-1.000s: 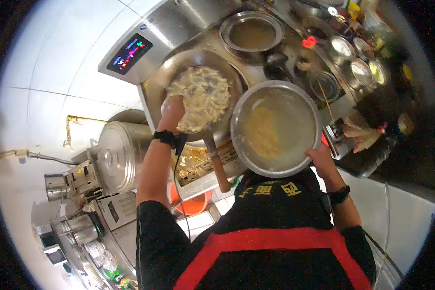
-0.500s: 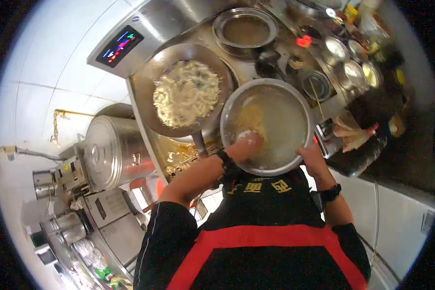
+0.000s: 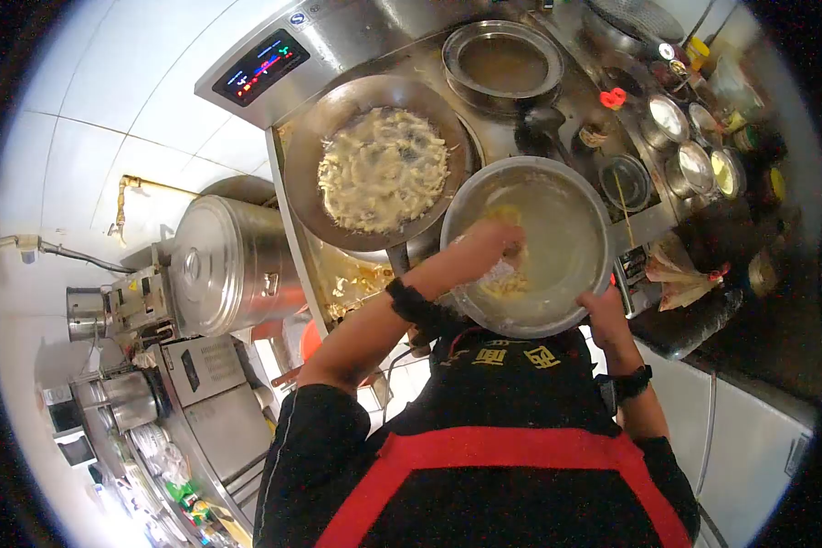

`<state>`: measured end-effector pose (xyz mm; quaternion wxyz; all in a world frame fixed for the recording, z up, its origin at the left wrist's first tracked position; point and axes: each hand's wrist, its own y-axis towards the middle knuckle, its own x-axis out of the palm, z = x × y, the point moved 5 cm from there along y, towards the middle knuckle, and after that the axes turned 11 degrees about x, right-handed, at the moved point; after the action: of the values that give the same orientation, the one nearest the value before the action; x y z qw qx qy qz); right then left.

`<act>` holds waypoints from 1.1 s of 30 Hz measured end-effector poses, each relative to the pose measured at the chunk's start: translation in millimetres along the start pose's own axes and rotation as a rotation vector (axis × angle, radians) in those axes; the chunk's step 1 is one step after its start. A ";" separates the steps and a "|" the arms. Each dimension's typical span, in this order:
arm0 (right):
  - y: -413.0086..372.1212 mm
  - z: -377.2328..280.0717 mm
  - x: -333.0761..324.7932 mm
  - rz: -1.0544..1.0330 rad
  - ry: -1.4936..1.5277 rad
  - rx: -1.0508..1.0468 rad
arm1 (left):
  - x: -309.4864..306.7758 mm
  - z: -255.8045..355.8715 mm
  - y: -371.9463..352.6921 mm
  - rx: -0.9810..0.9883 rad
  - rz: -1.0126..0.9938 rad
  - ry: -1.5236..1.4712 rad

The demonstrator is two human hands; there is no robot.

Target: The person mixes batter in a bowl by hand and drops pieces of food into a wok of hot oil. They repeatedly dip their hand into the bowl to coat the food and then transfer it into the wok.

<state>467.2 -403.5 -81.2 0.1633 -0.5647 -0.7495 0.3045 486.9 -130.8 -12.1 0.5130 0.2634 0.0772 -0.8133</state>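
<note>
A large metal bowl (image 3: 580, 219) coated with pale residue is tilted toward me in front of the stove. My left hand (image 3: 498, 247) reaches inside it, fingers curled into pale yellow battered food (image 3: 504, 285); part of that food lies hidden under the hand. With my right hand (image 3: 603, 315) I grip the bowl's near right rim. To the left of the bowl, a wok (image 3: 306, 187) holds many pale strips (image 3: 384, 169) frying in bubbling oil. Its handle (image 3: 398, 258) points toward me, passing close to my left forearm.
Behind the bowl are a metal pot (image 3: 502, 68) and a dark ladle (image 3: 543, 128). Several seasoning containers (image 3: 694, 169) stand at the right. A large lidded steel pot (image 3: 228, 265) is on the left. The lit control panel (image 3: 260, 68) is at the back left.
My left hand has shifted within the bowl, its fingers turning over the food. The whole scene sits further right as the view turned. My right hand still holds the rim.
</note>
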 end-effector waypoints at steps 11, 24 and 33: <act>-15.1 -17.4 7.6 -0.010 0.109 0.034 | -145.1 -53.1 -4.8 -0.094 0.188 0.167; -7.9 -6.0 -0.2 0.037 0.088 -0.029 | -208.9 -129.7 8.1 -0.309 -0.141 0.681; -4.3 -0.5 -4.6 0.044 -0.035 0.005 | -238.2 -221.3 43.8 -0.160 0.082 0.739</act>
<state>465.7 -408.4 -77.6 0.1448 -0.5752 -0.7390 0.3195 682.2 125.7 -72.8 0.5018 0.5007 0.3098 -0.6336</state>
